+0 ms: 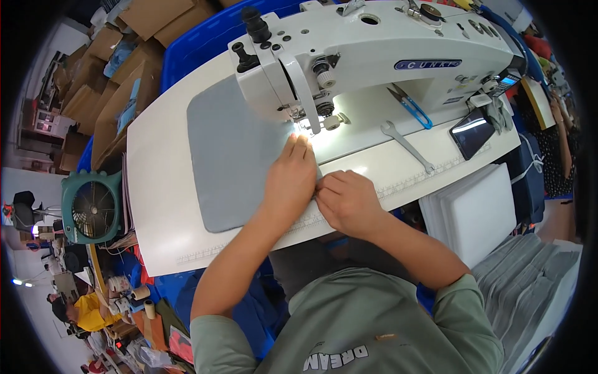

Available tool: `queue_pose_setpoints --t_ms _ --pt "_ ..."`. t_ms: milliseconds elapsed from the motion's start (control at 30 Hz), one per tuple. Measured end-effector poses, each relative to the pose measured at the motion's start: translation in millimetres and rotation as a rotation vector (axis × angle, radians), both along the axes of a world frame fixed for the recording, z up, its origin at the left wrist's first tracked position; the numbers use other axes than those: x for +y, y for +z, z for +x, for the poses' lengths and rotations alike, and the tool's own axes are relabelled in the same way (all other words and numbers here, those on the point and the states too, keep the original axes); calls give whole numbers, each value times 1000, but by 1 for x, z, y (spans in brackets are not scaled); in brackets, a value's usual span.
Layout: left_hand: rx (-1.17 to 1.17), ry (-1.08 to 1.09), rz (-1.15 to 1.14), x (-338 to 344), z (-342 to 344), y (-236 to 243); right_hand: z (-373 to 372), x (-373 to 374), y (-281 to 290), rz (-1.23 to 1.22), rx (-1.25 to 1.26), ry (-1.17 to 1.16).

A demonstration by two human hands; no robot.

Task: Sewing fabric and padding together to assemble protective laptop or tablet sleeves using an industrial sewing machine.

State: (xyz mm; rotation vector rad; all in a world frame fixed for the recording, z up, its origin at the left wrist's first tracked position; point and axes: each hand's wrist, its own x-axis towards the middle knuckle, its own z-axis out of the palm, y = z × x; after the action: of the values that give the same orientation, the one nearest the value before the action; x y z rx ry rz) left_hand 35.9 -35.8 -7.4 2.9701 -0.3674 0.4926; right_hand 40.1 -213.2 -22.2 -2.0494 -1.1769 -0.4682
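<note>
A grey fabric panel [233, 156] with rounded corners lies on the white sewing table, its upper right part under the head of a white sewing machine [361, 47]. My left hand [291, 177] rests on the panel, fingers stretched toward the lit needle area, fingertips close to the presser foot [303, 124]. Just right of it, my right hand [349, 199] is closed at the panel's near right edge, fingertips pinching the fabric. The pinched edge is mostly hidden by my fingers.
Blue-handled snips [414, 109], an open-end wrench [408, 146] and a black phone [471, 134] lie right of my hands. A green fan [92, 206] stands left of the table [159, 206]. White sheets [476, 202] and stacked grey pieces [523, 293] sit at lower right.
</note>
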Motion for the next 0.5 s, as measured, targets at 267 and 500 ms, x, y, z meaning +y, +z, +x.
queue_pose_setpoints --t_ms 267,500 --pt "37 -24 -180 8 -14 3 15 7 2 -25 -1 -7" --pt "286 -281 -218 50 -11 36 29 10 -7 -8 -12 -52"
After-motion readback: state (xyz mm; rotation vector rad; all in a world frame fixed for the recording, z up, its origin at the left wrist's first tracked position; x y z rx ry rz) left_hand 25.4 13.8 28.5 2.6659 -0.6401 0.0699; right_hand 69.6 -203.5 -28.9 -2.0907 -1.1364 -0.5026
